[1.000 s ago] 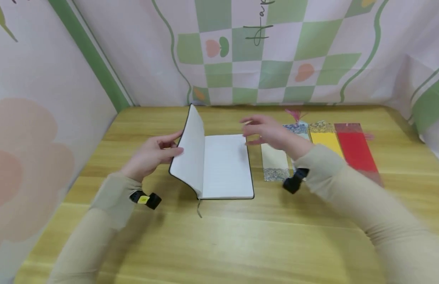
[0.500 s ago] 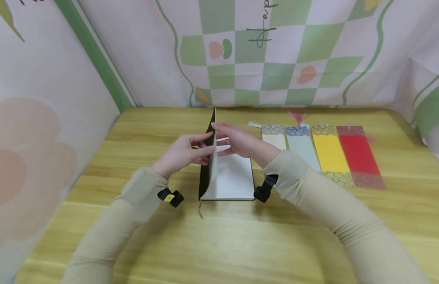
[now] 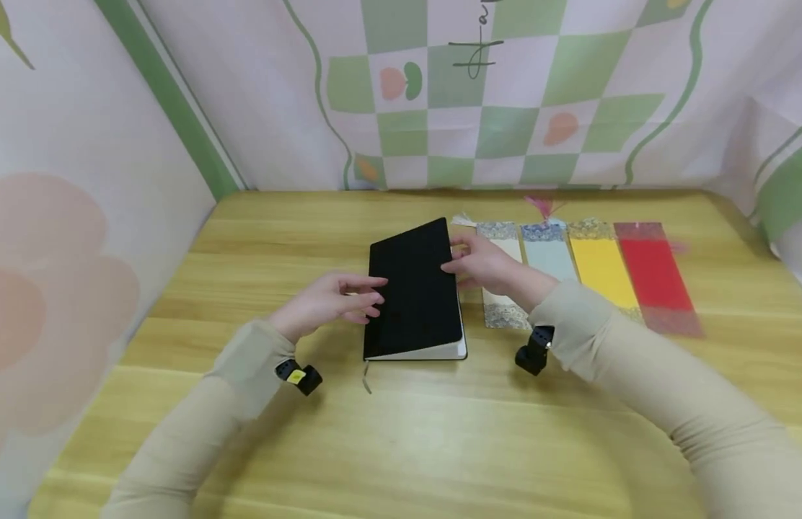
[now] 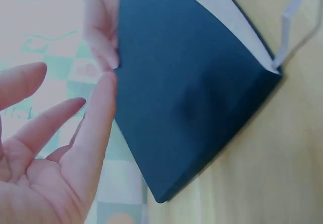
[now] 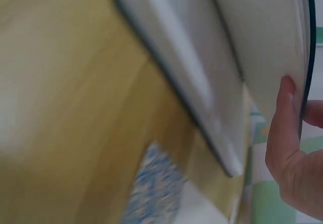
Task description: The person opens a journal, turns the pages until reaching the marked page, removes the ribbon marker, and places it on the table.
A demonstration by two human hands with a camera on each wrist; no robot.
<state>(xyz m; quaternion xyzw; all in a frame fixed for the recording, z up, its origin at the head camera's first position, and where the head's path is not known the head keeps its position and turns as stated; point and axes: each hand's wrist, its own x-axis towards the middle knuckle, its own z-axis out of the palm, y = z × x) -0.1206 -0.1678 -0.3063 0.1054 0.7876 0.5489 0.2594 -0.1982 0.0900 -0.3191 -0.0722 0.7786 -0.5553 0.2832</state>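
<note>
A black notebook [image 3: 410, 295] lies on the table, its front cover partly raised over white pages. My right hand [image 3: 482, 263] pinches the raised cover at its right edge; in the right wrist view the fingers [image 5: 288, 133] and thumb hold the cover together with some pages. Beside the spine, my left hand [image 3: 332, 299] is held with fingers loosely extended, its tips overlapping the cover's left side in the head view. The left wrist view shows those fingers [image 4: 96, 128] spread and gripping nothing. A thin grey ribbon [image 3: 366, 378] hangs from the notebook's bottom end.
To the right lie flat strips with patterned ends, like bookmarks: a cream one [image 3: 503, 244] partly under the right hand, a light blue one [image 3: 549, 258], a yellow one [image 3: 605, 272] and a red one [image 3: 657, 277]. A checked curtain [image 3: 511, 133] hangs behind the wooden table [image 3: 401, 447].
The cover has swung from the left over to the right, nearly down onto the pages. My right hand has taken it over from the left, which has let go.
</note>
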